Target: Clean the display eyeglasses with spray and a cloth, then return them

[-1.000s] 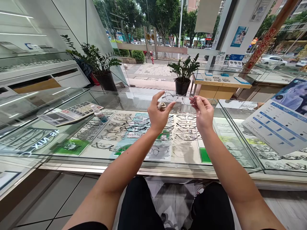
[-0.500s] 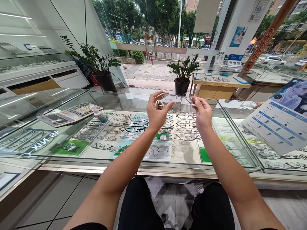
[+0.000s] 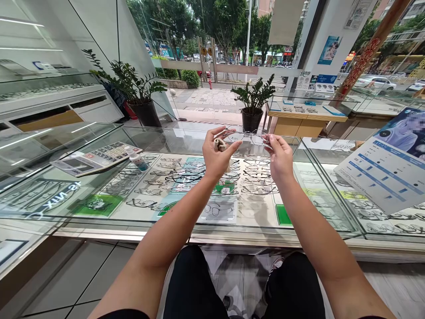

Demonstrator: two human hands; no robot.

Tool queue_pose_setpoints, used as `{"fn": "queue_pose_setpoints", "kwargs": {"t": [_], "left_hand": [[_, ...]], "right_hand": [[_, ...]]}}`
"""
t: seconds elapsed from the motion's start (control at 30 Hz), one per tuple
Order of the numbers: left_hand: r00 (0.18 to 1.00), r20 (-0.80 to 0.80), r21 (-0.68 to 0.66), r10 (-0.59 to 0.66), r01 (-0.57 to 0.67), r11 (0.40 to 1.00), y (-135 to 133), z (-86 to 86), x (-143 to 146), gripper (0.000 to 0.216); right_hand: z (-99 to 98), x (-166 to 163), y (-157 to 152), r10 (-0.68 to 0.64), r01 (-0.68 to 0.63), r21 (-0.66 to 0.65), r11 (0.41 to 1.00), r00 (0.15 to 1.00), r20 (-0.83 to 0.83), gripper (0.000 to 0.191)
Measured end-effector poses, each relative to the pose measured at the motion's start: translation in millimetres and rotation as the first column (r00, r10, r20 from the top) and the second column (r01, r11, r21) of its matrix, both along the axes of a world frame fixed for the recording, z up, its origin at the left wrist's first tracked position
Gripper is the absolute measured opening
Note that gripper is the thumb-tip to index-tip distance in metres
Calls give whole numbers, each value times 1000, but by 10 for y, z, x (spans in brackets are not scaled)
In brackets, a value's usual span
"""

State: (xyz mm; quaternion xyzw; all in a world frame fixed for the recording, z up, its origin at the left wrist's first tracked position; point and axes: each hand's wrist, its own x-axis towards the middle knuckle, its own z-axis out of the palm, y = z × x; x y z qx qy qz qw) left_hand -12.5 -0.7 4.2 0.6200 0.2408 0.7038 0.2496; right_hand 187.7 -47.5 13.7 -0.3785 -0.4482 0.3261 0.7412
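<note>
A pair of thin-rimmed eyeglasses (image 3: 246, 134) is held up above the glass display counter, one end in each hand. My left hand (image 3: 217, 153) pinches the left side of the frame between thumb and fingers. A rolled, light beige cloth (image 3: 219, 144) is tucked in that same palm. At the other end, my right hand (image 3: 280, 154) grips the right side near the hinge with thumb and forefinger. The lenses are see-through, with faint marks on them. Below the hands, rows of spectacle frames (image 3: 259, 173) lie inside the counter.
On the glass top (image 3: 172, 139) at left lie a large calculator (image 3: 96, 159) and a small spray bottle (image 3: 137, 158). A printed card (image 3: 385, 173) stands at right. Potted plants (image 3: 252, 117) and a wooden table (image 3: 307, 116) are beyond the counter.
Almost nothing differs. The eyeglasses have tilted very slightly in my hands, and both hands stay at nearly the same spot.
</note>
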Motion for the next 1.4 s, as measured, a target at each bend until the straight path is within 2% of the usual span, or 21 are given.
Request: {"fn": "queue_pose_setpoints", "kwargs": {"t": [0.13,0.27,0.37,0.53,0.83,0.97,1.07,1.2,1.3,1.4], "left_hand": [[1000,-21,-15,-21,21,1000,3,-16,-7,70],[1000,1,-20,-25,25,999,-7,-18,10,71],[999,33,-19,-13,14,1000,-24,-1,24,76],[1000,-7,1,3,-3,1000,-49,21,18,73],[1000,-9,2,6,-6,1000,-71,22,15,72],[1000,-15,1,-3,3,1000,-72,29,15,71],[999,-33,16,-8,9,1000,-75,42,13,70],[996,-92,9,-21,22,1000,-104,70,7,69],[991,-132,15,-33,35,999,-151,89,12,67],[983,-175,19,-51,55,998,-211,100,26,62]], "right_hand": [[24,12,9,157,-158,-23,987,986,-50,61],[73,-5,-18,338,-340,-44,940,940,-32,81],[93,-29,-44,400,-402,-53,914,915,-50,83],[94,-62,-59,410,-415,-75,907,909,-80,84],[198,-115,-174,463,-488,-102,867,864,-198,71],[166,-104,-143,433,-449,-102,888,889,-147,73],[131,-48,-97,331,-335,-82,939,942,-60,71],[128,35,-74,164,-163,-10,986,985,49,50],[150,52,-84,170,-168,-24,985,980,102,32],[166,37,-92,199,-194,-53,980,970,136,23]]}}
